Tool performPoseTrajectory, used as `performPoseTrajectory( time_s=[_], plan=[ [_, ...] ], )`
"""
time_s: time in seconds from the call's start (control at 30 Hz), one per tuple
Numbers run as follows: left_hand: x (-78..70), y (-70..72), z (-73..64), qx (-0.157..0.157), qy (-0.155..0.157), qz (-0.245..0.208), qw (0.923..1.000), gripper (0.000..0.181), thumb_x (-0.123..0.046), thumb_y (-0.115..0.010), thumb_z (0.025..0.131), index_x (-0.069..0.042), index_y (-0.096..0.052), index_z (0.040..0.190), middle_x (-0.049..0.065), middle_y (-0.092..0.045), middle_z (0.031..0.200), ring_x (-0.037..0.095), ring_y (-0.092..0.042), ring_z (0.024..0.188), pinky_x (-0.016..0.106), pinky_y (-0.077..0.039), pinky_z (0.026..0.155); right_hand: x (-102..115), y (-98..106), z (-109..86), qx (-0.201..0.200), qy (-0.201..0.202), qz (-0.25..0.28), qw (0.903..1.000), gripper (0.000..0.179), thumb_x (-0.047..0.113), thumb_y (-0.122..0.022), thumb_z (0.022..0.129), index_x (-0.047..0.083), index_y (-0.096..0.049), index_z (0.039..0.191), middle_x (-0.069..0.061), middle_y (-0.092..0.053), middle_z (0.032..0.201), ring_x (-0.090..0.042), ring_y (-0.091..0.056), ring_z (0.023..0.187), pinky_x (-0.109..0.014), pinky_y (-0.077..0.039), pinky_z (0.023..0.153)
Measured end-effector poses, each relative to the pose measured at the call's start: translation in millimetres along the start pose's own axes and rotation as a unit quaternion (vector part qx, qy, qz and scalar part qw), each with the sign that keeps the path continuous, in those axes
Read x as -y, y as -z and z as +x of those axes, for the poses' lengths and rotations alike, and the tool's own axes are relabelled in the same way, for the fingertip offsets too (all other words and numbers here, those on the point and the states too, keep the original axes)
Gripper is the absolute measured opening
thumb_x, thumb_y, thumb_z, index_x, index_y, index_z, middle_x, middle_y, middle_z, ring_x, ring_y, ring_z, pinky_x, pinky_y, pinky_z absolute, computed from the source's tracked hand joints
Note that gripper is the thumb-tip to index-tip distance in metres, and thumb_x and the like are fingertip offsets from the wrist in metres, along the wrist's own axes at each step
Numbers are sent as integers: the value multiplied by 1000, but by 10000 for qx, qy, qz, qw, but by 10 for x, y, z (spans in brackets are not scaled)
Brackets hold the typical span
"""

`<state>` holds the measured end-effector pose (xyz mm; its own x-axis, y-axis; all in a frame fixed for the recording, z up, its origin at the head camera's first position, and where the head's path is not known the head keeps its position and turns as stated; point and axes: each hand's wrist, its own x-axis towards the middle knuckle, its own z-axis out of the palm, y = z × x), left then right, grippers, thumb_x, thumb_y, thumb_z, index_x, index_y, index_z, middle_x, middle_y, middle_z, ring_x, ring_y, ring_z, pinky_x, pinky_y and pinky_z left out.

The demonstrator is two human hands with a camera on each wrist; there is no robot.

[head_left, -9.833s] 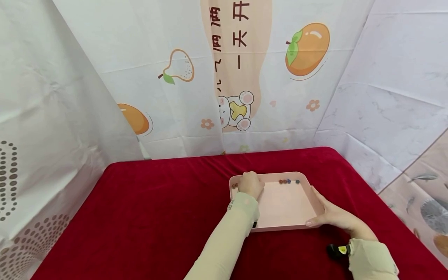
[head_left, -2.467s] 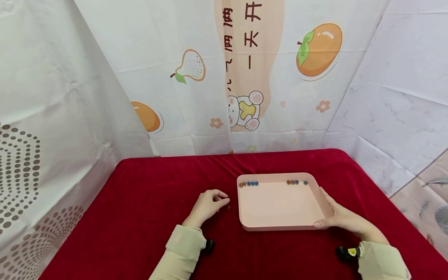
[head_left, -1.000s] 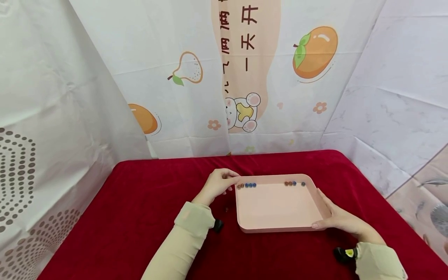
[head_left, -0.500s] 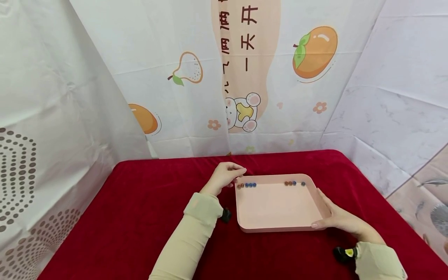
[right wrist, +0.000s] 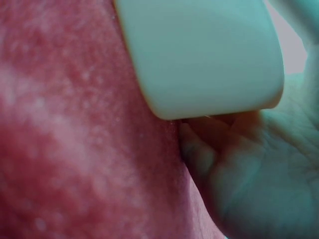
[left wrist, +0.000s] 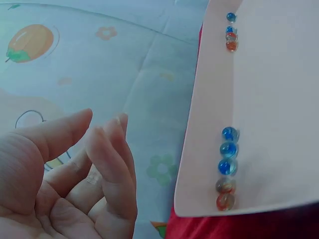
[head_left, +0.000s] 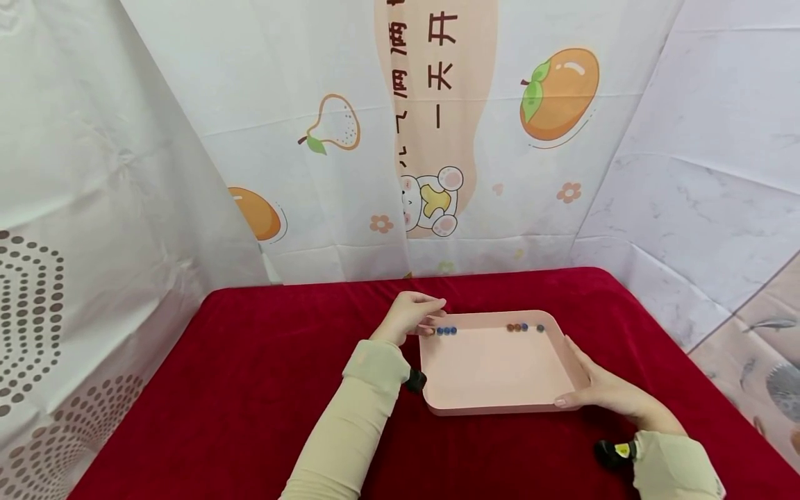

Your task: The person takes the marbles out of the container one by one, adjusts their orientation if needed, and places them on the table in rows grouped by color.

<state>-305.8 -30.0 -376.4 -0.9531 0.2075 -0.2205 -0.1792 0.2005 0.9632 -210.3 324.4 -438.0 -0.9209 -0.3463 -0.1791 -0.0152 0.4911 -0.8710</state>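
Note:
A pale pink tray lies on the red cloth. My left hand hovers at its far left corner, overlapping the rim in the head view. In the left wrist view its thumb and fingers are loosely bent, with a gap and nothing visible between them. Beside it, three blue glass marbles and two orange-brown marbles line the tray's far wall. Further right sit two orange marbles, a blue one and a blue-green one slightly apart. My right hand holds the tray's near right corner.
Red cloth covers the table. White curtains printed with fruit hang behind and at both sides. Black wrist straps show at both cuffs; the left sleeve covers the cloth beside the tray's left wall.
My left hand was inside the tray, then beside a small marble on the cloth left of it, then rose to the far left corner. That marble is now hidden. My right hand keeps its hold.

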Motion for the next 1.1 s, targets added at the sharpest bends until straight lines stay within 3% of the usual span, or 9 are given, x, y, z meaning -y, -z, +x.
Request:
performPoseTrajectory(
  time_s=[0.17,0.3,0.53,0.9,1.1],
  plan=[
    [33,-94,43,-32,-50,-58,10000,31,-26,-70,93,-4,-71,115,21,-72,112,17,-69,74,20,-56,57,-10,-3,-2,-20,98,11,9999,114,14,-74,81,4,11,157,-30,9,161,-50,-4,139,-75,-12,105],
    [46,-172,62,-98,-113,-44,9999,31,-27,-69,94,-4,-72,114,21,-72,111,17,-70,74,25,-59,61,-17,1,-3,-12,105,32,9999,114,14,-74,81,4,11,157,-30,9,161,-49,-4,139,-75,-13,105],
    [58,-300,80,-261,-250,35,9993,32,-30,-68,95,-5,-73,113,19,-74,106,32,-73,92,31,-61,67,-18,4,1,9,-20,16,10000,114,15,-74,82,4,12,157,-29,10,161,-48,-4,139,-75,-11,106],
    [123,-427,129,-842,-303,101,9959,31,-32,-68,94,-5,-74,109,17,-75,102,27,-74,80,27,-59,61,-19,2,5,-15,73,-77,9999,114,15,-73,82,3,11,157,-31,8,161,-50,-6,139,-74,-15,104],
    [187,-465,149,-977,-360,350,9940,26,-33,-72,91,-9,-77,101,9,-77,88,25,-74,78,29,-59,62,-20,8,7,1,88,-68,9999,114,15,-73,82,3,11,157,-30,8,161,-48,-6,138,-73,-17,105]
  ],
)
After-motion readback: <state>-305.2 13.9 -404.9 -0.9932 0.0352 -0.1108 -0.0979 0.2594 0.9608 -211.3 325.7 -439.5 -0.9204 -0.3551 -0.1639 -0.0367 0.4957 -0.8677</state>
